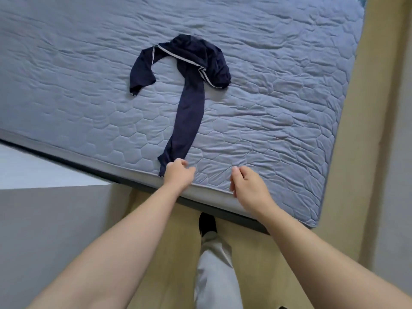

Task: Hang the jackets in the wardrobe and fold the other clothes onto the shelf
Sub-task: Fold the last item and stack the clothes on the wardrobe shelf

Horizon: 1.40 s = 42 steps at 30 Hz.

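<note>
Navy garment [192,101] is laid on the quilted mattress [301,112]. It looks like track trousers with pale side stripes. The waist end is bunched up well away from the near edge, one leg is stretched straight toward that edge, and the other is curled off to the side. Cuff of the straight leg is pinched by the left hand [178,172], fingers curled round the hem. Right hand [247,186] is held near it over the mattress edge, fingers loosely curled, nothing held. Fabric is judged thin, light, limp and somewhat slick, so sag and sliding are expected if lifted from one point. Better taken at the waistband or both cuffs, then flattened before folding. Not a jacket, so the shelf is assumed.
</note>
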Available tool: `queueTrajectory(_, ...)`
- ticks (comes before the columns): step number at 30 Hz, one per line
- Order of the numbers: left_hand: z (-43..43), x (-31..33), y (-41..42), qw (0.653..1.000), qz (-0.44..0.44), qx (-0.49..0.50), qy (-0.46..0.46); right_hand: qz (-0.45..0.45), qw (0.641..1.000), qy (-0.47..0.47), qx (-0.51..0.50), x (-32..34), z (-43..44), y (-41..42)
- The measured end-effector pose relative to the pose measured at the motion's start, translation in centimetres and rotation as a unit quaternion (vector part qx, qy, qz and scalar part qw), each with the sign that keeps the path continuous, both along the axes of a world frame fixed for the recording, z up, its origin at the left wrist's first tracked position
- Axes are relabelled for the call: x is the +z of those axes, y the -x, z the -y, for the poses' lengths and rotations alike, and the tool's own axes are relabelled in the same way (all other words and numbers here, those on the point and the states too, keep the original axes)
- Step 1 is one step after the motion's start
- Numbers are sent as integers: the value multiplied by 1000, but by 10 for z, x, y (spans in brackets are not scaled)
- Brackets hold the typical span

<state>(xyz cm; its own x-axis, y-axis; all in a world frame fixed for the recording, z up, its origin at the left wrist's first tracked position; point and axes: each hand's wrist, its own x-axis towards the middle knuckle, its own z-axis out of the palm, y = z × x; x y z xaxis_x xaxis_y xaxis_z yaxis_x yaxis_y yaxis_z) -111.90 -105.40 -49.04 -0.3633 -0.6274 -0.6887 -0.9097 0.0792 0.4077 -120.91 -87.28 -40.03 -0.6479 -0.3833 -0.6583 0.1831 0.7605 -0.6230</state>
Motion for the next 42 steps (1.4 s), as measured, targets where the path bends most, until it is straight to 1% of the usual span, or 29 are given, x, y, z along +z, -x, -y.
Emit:
queueTrajectory(3,38,-59,28,997,42,-57,-6,17,1000,-18,-6,-43,38,20)
queueTrajectory(6,60,-117,43,994,93,-61,-13,31,999,-33,-10,-82,58,30)
queueTrajectory(8,71,-147,47,993,112,-23,-11,42,998,-46,-11,-100,65,33)
queueTrajectory(10,80,-174,47,994,101,30,-21,44,997,-58,-9,-114,67,34)
queueTrajectory(12,87,-194,43,990,75,94,-69,51,996,-67,-4,-123,67,35)
queueTrajectory(13,87,-200,39,986,68,120,-95,58,996,-71,-1,-125,67,36)
queueTrajectory(14,87,-205,35,983,69,126,-112,63,995,-73,-1,-126,67,38)
queueTrajectory(16,81,-207,27,985,91,75,-124,69,995,-78,2,-121,65,42)
queueTrajectory(18,74,-203,25,990,110,8,-91,70,995,-74,13,-112,60,50)
queueTrajectory(19,73,-201,27,991,114,8,-63,70,995,-74,14,-108,56,53)
queueTrajectory(21,75,-202,29,992,119,45,-8,64,996,-65,23,-105,45,59)
queueTrajectory(22,77,-205,32,991,122,55,-7,61,996,-58,26,-107,39,63)
queueTrajectory(24,75,-216,35,988,110,87,-62,60,997,-52,26,-118,27,73)
queueTrajectory(26,58,-223,44,982,69,143,-103,59,997,-43,17,-129,12,83)
queueTrajectory(28,24,-207,58,973,9,200,-113,65,997,-42,11,-135,-6,92)
queueTrajectory(30,-16,-169,81,952,-70,265,-140,84,996,-43,11,-128,-26,99)
queueTrajectory(33,-78,-76,116,897,-206,340,-195,119,992,-41,7,-95,-59,111)
queueTrajectory(34,-95,-41,121,881,-244,349,-206,130,991,-40,14,-80,-68,115)
queueTrajectory(35,-110,-3,125,874,-270,348,-204,134,990,-36,21,-63,-78,120)
queueTrajectory(37,-137,70,128,875,-303,326,-193,139,990,-29,23,-25,-103,130)
queueTrajectory(38,-149,106,127,878,-322,306,-181,157,987,-23,17,-5,-112,136)
queueTrajectory(40,-171,170,122,893,-337,255,-158,242,970,-9,-32,31,-129,146)
queueTrajectory(42,-191,223,119,912,-331,195,-144,360,926,41,-106,64,-137,155)
